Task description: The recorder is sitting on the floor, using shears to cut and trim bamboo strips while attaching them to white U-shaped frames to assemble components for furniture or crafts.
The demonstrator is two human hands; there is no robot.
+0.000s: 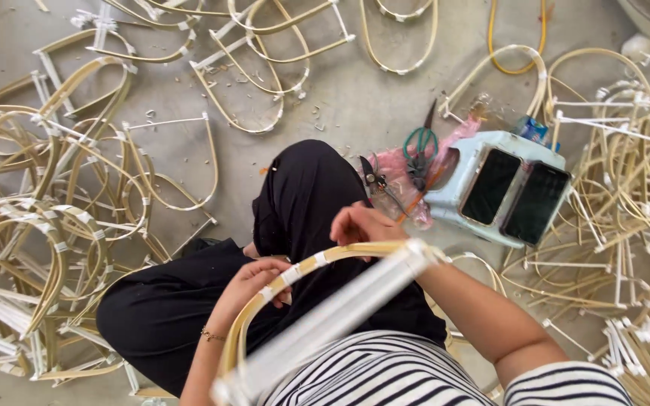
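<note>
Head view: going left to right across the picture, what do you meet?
Heap of bent cane frames → left hand on the curved cane frame → right hand → green-handled scissors → pale blue plastic stool carrying two dark phones → tangle of cane frames at the right edge.
</note>
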